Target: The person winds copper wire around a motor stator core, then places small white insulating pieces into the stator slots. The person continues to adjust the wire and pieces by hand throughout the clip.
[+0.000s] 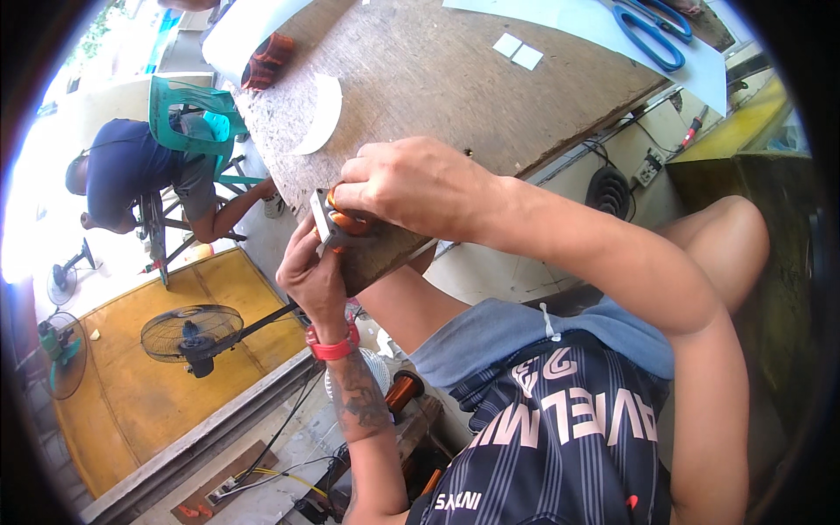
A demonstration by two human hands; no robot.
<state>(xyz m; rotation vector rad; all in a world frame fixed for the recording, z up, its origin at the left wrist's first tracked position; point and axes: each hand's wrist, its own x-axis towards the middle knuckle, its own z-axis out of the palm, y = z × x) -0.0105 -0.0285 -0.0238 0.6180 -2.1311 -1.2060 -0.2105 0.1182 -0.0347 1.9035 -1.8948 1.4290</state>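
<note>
At the near-left corner of the worn brown wooden tabletop [420, 87]: pale, flat-faced metal core wound with orange copper-coloured wire [335, 229].
We grip the core's lower end in our bare left hand [312, 276], above a red wristband [332, 341]. The pale face stands on edge, its long axis running roughly up and down the view, slightly tilted. Our bare right hand [416, 188] reaches in from the right, fingers curled at the winding; the core lies left of and just below it. Both hands meet the part, so neither is clearly nearer. The right fingertips are hidden; we cannot tell whether they pinch the wire.
</note>
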